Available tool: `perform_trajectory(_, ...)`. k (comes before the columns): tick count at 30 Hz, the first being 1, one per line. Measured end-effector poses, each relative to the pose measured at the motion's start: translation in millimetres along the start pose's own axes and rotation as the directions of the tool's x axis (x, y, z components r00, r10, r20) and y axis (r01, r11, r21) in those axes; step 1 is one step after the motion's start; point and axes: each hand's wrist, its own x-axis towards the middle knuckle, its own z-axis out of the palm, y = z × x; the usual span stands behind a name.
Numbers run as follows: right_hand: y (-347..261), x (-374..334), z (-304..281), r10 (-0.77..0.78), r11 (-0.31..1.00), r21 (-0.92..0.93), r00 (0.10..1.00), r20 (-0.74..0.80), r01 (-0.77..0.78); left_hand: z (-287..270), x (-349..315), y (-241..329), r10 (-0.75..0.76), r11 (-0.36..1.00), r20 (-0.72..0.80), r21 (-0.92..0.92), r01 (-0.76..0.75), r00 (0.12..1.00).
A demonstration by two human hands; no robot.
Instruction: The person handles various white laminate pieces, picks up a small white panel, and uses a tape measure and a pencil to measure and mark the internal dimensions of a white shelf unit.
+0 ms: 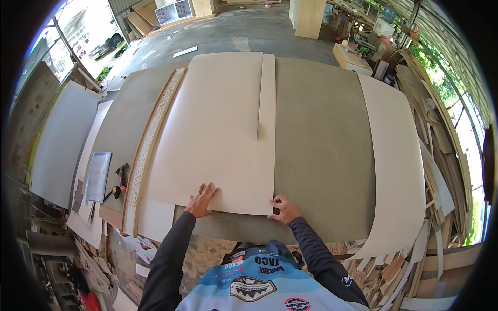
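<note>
A large white laminate-like sheet (218,129) lies over a grey-green board (324,129). A long cut runs from its far edge to about the middle, parting a narrow strip (268,85) on the right side. My left hand (203,200) rests flat on the sheet by its near edge, fingers spread. At the near right corner, my right hand (285,209) curls with thumb and fingers closed around the sheet's edge. A small dark patch shows between those fingers; I cannot tell whether it is an object or shadow.
Left of the sheet lies a long wood-edged strip with a speckled middle (150,145). Beyond it are a black-handled tool (122,173), a tape measure (115,191) and a clear flat package (98,176). Another white sheet (394,155) curves over the board's right end. Wood offcuts (446,135) pile up at right.
</note>
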Motion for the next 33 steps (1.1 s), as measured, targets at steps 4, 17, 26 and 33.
perform_trajectory(4,6.9,20.8,0.2,-0.065,0.998,0.003,0.995,-0.076,0.066,-6.9,16.9,-15.3,0.014,1.000,-0.049,0.017,-0.013,0.999)
perform_trajectory(17,34.2,77.3,-28.3,-0.033,0.999,-0.018,0.998,-0.054,0.032,-24.6,82.4,-33.9,0.047,0.998,-0.126,-0.024,-0.050,0.991)
perform_trajectory(26,45.5,114.0,-47.9,0.049,0.998,-0.024,0.998,-0.049,-0.050,-49.6,124.4,-40.0,0.033,0.999,-0.102,-0.017,-0.035,0.994)
perform_trajectory(33,50.5,145.9,-65.0,0.091,0.995,-0.029,0.996,-0.020,-0.092,-60.9,157.2,-55.7,0.033,0.996,-0.128,-0.077,-0.044,0.991)
